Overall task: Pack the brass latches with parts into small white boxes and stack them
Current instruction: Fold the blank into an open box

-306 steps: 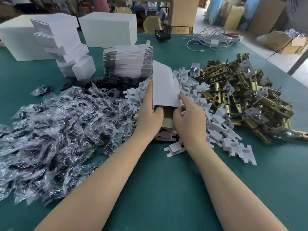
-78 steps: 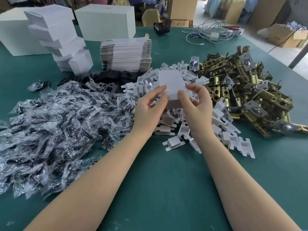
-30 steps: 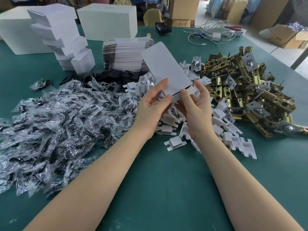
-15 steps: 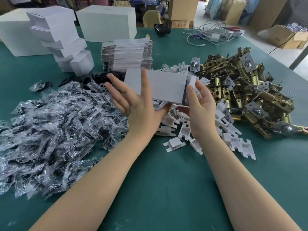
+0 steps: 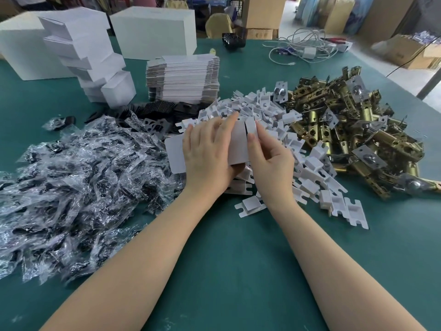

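Both hands now close in on the small white box [image 5: 236, 145], which half a second ago was held up broadside with the left palm spread open behind it; it has since come down low over the heap of white plastic inserts [image 5: 267, 111]. The left hand [image 5: 207, 154] lies across its top, fingers laid over and gripping it, while the right hand [image 5: 269, 158] presses the end flap [image 5: 250, 125] with its thumb. That reads as the closing step of one box, with stacking next. The box sits between the two hands, touching both, with the brass latches [image 5: 353, 130] to its right and the stacked boxes [image 5: 88, 58] well apart at far left.
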Available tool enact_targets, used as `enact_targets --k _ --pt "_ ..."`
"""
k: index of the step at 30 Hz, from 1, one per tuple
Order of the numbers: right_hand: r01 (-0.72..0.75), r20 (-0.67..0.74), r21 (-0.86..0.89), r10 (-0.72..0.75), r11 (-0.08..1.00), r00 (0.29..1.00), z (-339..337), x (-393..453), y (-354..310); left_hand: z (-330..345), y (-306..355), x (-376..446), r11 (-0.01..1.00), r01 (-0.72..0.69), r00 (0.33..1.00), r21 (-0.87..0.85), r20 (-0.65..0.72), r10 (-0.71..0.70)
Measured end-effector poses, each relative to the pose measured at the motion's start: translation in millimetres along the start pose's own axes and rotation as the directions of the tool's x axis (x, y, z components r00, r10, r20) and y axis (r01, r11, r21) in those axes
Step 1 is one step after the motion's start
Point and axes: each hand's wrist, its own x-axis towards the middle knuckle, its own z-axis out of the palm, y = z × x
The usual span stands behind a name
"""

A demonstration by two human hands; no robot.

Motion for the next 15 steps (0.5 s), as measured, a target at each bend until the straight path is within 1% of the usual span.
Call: enact_targets --k 6,10,15 --pt "-0.006 -0.025 -0.032 0.005 0.999 1.000 2.6 -3.3 3.4 -1.5 4.3 -1.5 0.999 0.042 0.999 0.015 -0.011 -0.041" --pt "-0.012 -0.023 -0.015 0.012 1.000 1.000 3.2 -3.8 2.0 -2.6 5.2 -3.0 0.999 0.048 0.999 0.010 -0.023 -0.048" --pt "0.059 0.029 -0.123 -0.056 0.991 0.998 2.7 -5.2 1.0 -2.1 5.3 -2.4 0.998 0.062 0.998 -0.001 0.020 -0.062"
